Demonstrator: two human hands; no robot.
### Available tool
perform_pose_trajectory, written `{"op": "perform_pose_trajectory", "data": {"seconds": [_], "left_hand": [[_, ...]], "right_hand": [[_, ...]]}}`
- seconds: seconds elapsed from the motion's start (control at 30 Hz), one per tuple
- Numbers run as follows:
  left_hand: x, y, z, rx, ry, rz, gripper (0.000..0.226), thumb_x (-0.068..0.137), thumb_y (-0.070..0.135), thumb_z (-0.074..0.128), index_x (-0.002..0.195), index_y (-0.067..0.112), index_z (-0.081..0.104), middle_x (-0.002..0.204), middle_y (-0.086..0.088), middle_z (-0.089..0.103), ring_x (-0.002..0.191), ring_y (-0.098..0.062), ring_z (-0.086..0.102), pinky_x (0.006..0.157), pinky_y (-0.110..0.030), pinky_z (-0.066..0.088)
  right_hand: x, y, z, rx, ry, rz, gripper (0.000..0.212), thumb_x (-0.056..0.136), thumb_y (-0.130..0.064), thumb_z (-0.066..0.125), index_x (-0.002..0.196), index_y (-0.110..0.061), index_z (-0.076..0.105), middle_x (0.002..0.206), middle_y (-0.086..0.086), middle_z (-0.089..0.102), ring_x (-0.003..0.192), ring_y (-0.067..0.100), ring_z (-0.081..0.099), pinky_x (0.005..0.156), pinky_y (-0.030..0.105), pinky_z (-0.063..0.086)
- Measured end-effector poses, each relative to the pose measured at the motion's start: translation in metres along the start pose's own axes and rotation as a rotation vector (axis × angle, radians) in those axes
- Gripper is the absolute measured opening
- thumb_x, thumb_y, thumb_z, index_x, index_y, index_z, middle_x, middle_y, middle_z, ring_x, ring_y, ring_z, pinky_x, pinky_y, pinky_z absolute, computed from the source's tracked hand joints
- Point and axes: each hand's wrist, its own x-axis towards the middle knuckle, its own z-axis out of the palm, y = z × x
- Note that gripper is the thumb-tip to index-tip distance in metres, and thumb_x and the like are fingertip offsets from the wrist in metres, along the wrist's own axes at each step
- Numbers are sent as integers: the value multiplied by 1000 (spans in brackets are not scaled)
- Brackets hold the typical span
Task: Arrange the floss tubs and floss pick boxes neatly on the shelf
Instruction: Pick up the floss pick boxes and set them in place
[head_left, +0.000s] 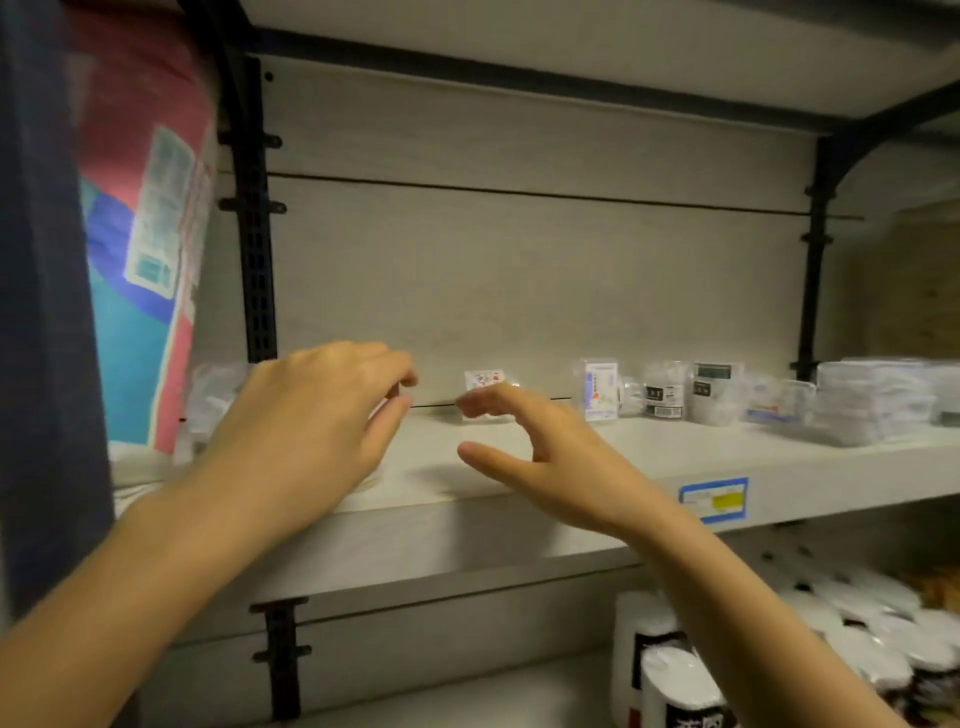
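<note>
Both my hands hover over the pale shelf (649, 457). My left hand (311, 415) has its fingers curled loosely and holds nothing that I can see. My right hand (545, 452) is open, thumb and fingers spread, its fingertips close to a small clear floss box (483, 382) with a white and red label at the back of the shelf. Further right stand a clear floss pick box (600, 389) with a blue-white label, two clear floss tubs (662, 389) (711, 392) with dark labels, and flat clear boxes (779, 400).
A stack of clear flat boxes (878, 400) sits at the far right. Clear packets (208, 400) lie at the shelf's left end beside a large pink and blue bag (145, 270). A blue price tag (714, 499) marks the shelf edge. White rolls (675, 670) fill the shelf below.
</note>
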Motion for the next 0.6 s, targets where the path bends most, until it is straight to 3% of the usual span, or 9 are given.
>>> {"op": "perform_pose_trajectory", "data": {"seconds": [0.07, 0.13, 0.23, 0.37, 0.47, 0.6], "left_hand": [[8, 24, 13, -88, -57, -24, 31, 83, 39, 41, 96, 25, 66, 87, 11, 68, 79, -19, 65, 66, -38, 54], [19, 48, 29, -139, -74, -38, 28, 90, 40, 41, 97, 28, 65, 89, 15, 65, 81, -14, 62, 70, -36, 52], [37, 82, 54, -188, -99, -106, 18, 90, 38, 47, 100, 33, 62, 85, 22, 57, 81, -5, 56, 72, -29, 47], [65, 113, 88, -251, -114, -218, 14, 90, 33, 52, 96, 31, 65, 81, 19, 61, 74, -3, 55, 74, -31, 49], [84, 123, 109, -276, -155, -287, 14, 89, 30, 54, 96, 28, 66, 85, 13, 65, 79, -9, 57, 77, -33, 50], [102, 124, 123, -286, -245, -353, 14, 88, 27, 56, 95, 24, 68, 89, 7, 66, 87, -16, 58, 81, -33, 49]], "right_hand": [[-15, 23, -18, -15, -13, -10, 32, 91, -35, 54, 123, -29, 54, 122, -18, 57, 113, -6, 47, 84, 9, 36], [-27, 50, -37, -17, -27, -15, 26, 91, -33, 54, 117, -32, 57, 116, -21, 59, 108, -8, 49, 88, 11, 38], [-38, 90, -71, 14, -83, -12, 22, 92, -27, 53, 112, -32, 61, 109, -22, 63, 104, -8, 53, 90, 11, 41], [-29, 138, -114, 6, -155, 21, 22, 93, -19, 52, 112, -26, 62, 105, -17, 64, 96, -5, 58, 82, 10, 46], [5, 171, -127, -89, -149, 27, 28, 92, -15, 53, 119, -18, 59, 113, -5, 63, 97, 7, 60, 76, 12, 45], [66, 206, -114, -245, -199, 33, 43, 94, -16, 51, 135, -8, 43, 136, 9, 51, 120, 24, 51, 98, 29, 38]]}}
